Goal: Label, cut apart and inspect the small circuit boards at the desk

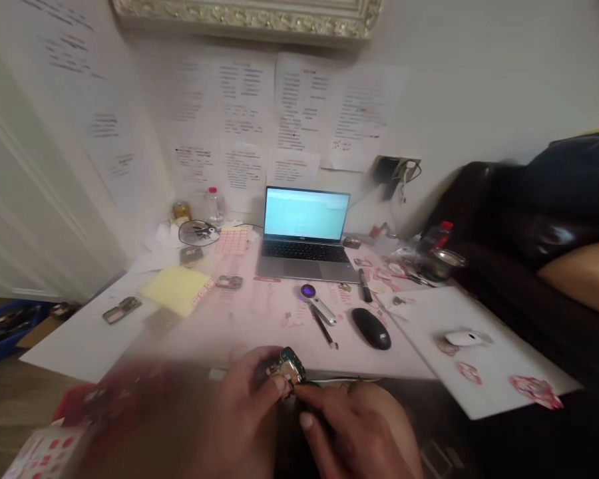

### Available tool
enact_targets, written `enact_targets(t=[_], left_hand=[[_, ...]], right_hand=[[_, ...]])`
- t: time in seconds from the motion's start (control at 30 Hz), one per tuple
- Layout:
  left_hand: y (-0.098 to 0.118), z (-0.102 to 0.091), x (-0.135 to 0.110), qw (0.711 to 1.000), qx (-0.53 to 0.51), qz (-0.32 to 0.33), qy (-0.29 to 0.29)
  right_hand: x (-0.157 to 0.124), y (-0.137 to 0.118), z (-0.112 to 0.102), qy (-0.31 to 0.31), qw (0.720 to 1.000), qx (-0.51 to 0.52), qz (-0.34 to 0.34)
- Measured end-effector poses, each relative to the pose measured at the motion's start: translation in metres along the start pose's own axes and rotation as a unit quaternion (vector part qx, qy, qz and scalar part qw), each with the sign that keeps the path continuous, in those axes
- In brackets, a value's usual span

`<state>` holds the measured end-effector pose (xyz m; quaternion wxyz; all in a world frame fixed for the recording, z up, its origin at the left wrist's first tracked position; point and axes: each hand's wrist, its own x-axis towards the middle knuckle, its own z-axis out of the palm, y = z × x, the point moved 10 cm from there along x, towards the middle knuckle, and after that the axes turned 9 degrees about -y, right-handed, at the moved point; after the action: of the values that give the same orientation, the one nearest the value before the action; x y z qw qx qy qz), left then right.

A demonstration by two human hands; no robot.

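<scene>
My left hand (234,412) and my right hand (359,432) meet at the near edge of the white table (104,332). Both pinch a small electronic part (287,369), a dark board with a bluish component and metal bits. The left thumb and fingers close on its left side. Fingers of the right hand press on its lower right. The picture is smeared by motion, so finer detail of the part is lost.
An open laptop (304,233) stands at the back. A black mouse (372,328), a pen (323,327), a small magnifier with a purple light (314,298), a yellow pad (176,290) and loose boards lie about. A white mouse (463,338) lies right. A person's arm (584,273) rests on a dark sofa.
</scene>
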<state>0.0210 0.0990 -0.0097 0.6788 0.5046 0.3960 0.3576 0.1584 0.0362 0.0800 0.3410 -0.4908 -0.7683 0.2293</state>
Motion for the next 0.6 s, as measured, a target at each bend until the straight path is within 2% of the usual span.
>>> enact_targets(t=[0.13,0.23,0.3,0.33,0.4,0.5,0.6], left_hand=[[-0.009,-0.006,-0.001,0.999,-0.049,0.009,0.01],[-0.007,-0.012,0.001,1.0,-0.009,0.014,0.01],[-0.004,-0.014,0.003,1.0,0.023,0.016,-0.001],[-0.002,-0.014,0.005,0.999,0.036,0.017,-0.013],[0.001,-0.008,0.01,0.996,0.056,0.022,-0.059],[0.001,0.0,0.019,0.99,0.075,0.025,-0.121],[-0.001,-0.012,0.03,0.99,0.078,0.019,-0.113]], right_hand=[[-0.02,0.016,0.009,0.072,0.997,-0.019,-0.005],[-0.03,0.023,-0.009,0.149,0.987,-0.063,0.003],[-0.024,0.02,-0.021,0.148,0.983,-0.109,-0.01],[-0.016,0.018,-0.02,0.111,0.985,-0.128,-0.024],[0.005,0.012,-0.006,-0.017,0.987,-0.149,-0.061],[0.029,0.012,0.021,-0.19,0.967,-0.149,-0.076],[0.049,0.034,0.037,-0.268,0.956,-0.117,-0.024]])
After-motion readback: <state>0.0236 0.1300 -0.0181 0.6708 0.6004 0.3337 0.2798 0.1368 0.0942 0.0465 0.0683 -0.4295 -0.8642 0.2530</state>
